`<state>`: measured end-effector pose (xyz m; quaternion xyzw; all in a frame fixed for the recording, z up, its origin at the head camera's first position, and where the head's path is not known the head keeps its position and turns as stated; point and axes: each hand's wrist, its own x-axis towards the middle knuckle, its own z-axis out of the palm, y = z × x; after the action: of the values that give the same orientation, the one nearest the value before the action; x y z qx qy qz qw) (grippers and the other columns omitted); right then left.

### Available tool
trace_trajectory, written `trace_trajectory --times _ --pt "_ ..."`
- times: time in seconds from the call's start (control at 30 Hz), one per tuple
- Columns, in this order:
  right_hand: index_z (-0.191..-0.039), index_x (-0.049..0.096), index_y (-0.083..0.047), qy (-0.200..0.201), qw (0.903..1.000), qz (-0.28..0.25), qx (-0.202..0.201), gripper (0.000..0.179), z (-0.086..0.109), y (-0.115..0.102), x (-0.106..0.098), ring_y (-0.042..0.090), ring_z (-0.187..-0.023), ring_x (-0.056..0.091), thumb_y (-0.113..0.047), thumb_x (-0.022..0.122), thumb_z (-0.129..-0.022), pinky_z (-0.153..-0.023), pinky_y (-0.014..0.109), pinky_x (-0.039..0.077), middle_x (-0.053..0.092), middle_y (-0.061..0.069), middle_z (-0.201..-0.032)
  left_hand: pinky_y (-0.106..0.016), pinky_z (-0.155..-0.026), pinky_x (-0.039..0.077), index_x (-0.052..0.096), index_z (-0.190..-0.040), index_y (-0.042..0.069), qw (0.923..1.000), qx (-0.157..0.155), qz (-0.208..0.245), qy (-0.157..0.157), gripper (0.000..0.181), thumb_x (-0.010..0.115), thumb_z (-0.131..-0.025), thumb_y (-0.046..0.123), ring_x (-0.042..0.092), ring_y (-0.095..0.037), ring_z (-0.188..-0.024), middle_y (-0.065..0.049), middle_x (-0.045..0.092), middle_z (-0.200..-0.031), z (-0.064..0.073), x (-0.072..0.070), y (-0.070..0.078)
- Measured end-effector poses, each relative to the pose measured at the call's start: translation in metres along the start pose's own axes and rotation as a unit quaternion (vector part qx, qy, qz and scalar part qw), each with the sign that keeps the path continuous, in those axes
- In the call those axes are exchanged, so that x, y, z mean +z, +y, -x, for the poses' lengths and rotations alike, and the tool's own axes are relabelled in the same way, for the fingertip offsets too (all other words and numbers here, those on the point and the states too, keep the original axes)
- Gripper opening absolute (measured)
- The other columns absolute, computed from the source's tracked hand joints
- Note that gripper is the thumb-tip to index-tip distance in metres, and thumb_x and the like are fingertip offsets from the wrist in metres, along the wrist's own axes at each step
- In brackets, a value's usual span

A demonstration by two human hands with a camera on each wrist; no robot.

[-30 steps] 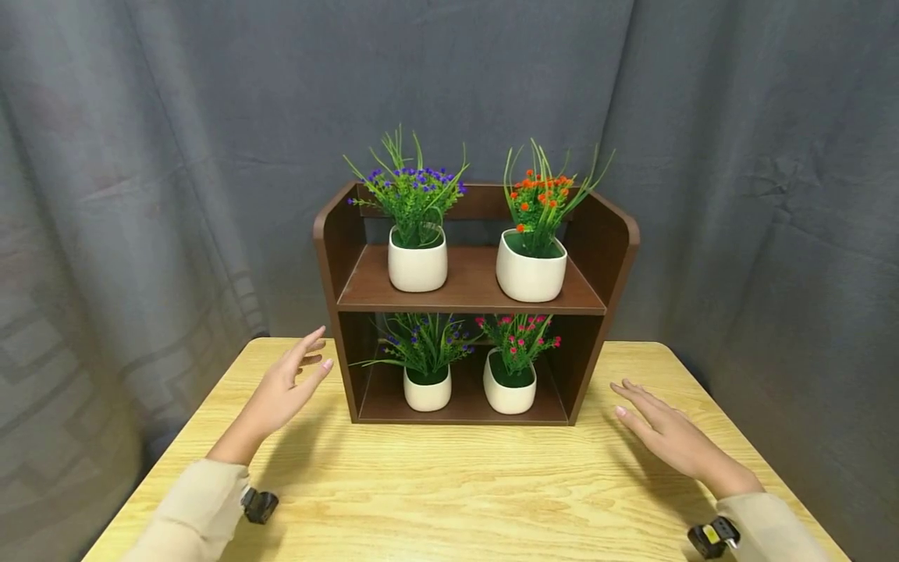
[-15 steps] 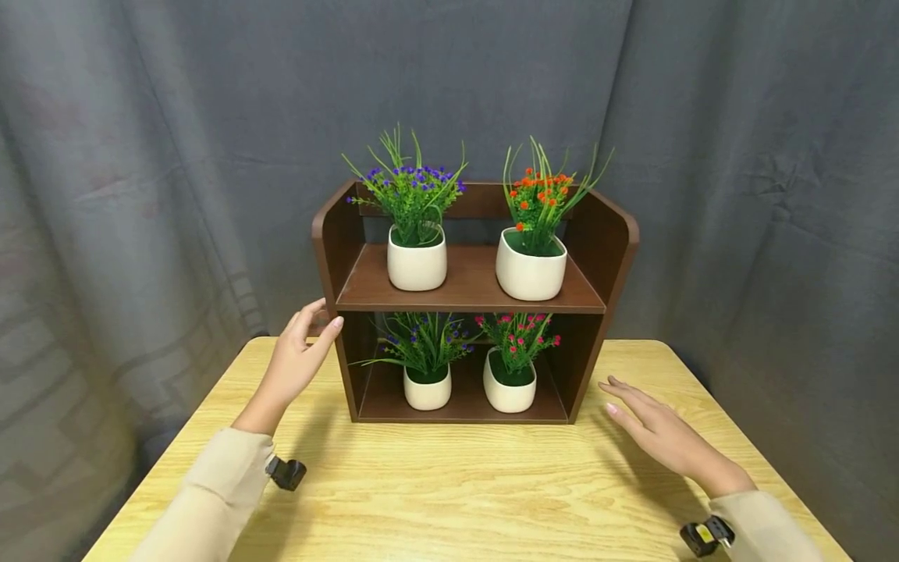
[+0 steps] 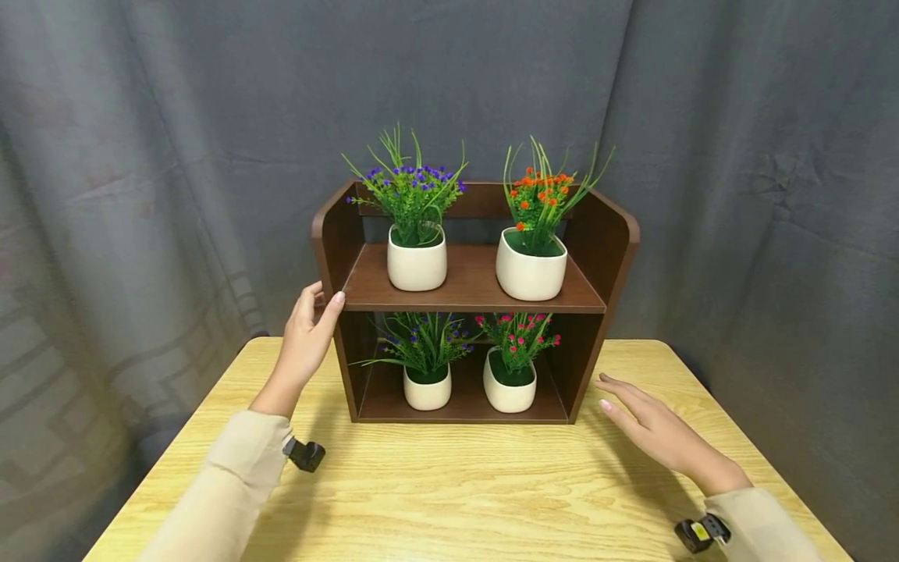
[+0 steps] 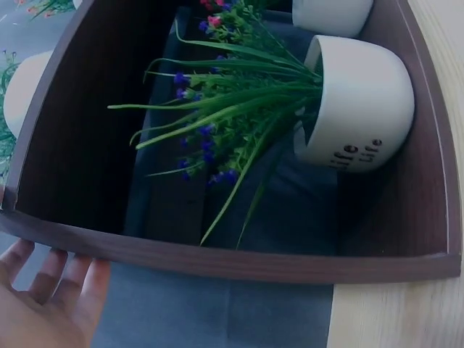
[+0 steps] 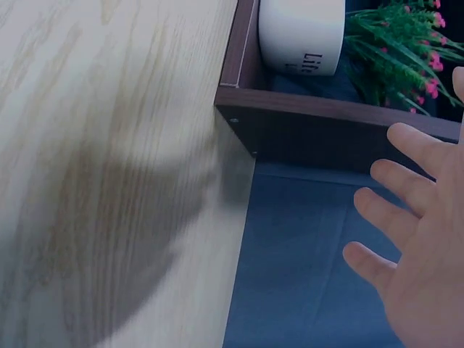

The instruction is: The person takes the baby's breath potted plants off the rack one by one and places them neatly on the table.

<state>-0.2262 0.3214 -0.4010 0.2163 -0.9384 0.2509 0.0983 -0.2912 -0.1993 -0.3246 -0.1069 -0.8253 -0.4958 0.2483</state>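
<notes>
A dark brown two-tier shelf (image 3: 470,308) stands on the table. My left hand (image 3: 303,343) holds its left side panel, with the thumb on the front edge and the fingers along the outer face. In the left wrist view, those fingers (image 4: 49,279) are partly behind the panel edge. Beside the lower right side, my right hand (image 3: 660,437) hovers with fingers extended, apart from the shelf and holding nothing. On the upper tier sit a purple-flowered potted plant (image 3: 417,261) and an orange-flowered potted plant (image 3: 531,269). Below are a dark-purple-flowered potted plant (image 3: 428,390) and a pink-flowered one (image 3: 510,390).
The light wood table (image 3: 449,492) extends in front of the shelf and to both sides. Grey curtains (image 3: 477,78) hang behind and around it. Black wrist devices (image 3: 305,455) are worn at both cuffs.
My left hand has moved up and right from beside the shelf onto its left side panel. My right hand has drifted slightly left toward the shelf. The shelf and plants stay put.
</notes>
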Motion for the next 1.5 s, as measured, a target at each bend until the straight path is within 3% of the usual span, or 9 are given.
trace_trajectory --times 0.6,0.73,1.0,1.27,1.5 --pt "-0.140 0.055 -0.011 0.052 0.9984 0.011 -0.019 0.039 -0.010 -0.028 -0.013 0.030 -0.126 0.053 -0.030 0.050 -0.107 -0.096 0.052 0.043 0.058 0.007 -0.138 -0.043 -0.092 0.039 0.041 -0.138 0.003 0.9987 -0.037 0.035 0.001 0.049 0.051 -0.105 0.037 0.047 -0.029 -0.114 -0.019 0.048 -0.125 0.000 0.007 0.004" --pt "-0.140 0.056 -0.011 0.084 0.9950 0.018 -0.051 0.038 -0.017 -0.039 -0.018 0.023 -0.122 0.055 -0.025 0.057 -0.104 -0.093 0.039 0.045 0.060 0.003 -0.134 -0.043 -0.093 0.040 0.041 -0.138 0.003 0.9988 -0.035 0.036 0.002 0.049 0.050 -0.105 0.038 0.047 -0.029 -0.115 -0.018 0.048 -0.125 -0.001 0.005 0.006" --pt "-0.139 0.056 -0.012 0.153 0.9798 0.024 -0.127 0.044 -0.037 -0.064 -0.029 0.018 -0.110 0.060 -0.011 0.067 -0.096 -0.075 0.026 0.048 0.064 0.000 -0.125 -0.045 -0.095 0.038 0.039 -0.140 0.003 0.9986 -0.042 0.033 0.001 0.050 0.049 -0.105 0.038 0.046 -0.030 -0.116 -0.019 0.047 -0.126 0.000 0.003 0.007" --pt "-0.136 0.056 -0.005 0.199 0.9665 0.025 -0.160 0.047 -0.054 -0.082 -0.034 0.021 -0.112 0.059 -0.005 0.072 -0.091 -0.095 0.013 0.036 0.063 0.005 -0.123 -0.044 -0.094 0.038 0.041 -0.137 0.003 0.9987 -0.036 0.035 0.006 0.047 0.050 -0.105 0.036 0.046 -0.030 -0.115 -0.018 0.048 -0.123 0.001 0.005 0.005" --pt "-0.138 0.053 -0.001 0.255 0.9501 0.000 -0.180 0.058 -0.076 -0.092 -0.037 0.029 -0.117 0.055 0.000 0.075 -0.084 -0.103 0.018 0.036 0.057 0.012 -0.133 -0.043 -0.092 0.038 0.041 -0.136 0.002 0.9989 -0.028 0.036 0.010 0.045 0.049 -0.105 0.035 0.047 -0.028 -0.113 -0.018 0.050 -0.121 0.000 0.005 0.005"
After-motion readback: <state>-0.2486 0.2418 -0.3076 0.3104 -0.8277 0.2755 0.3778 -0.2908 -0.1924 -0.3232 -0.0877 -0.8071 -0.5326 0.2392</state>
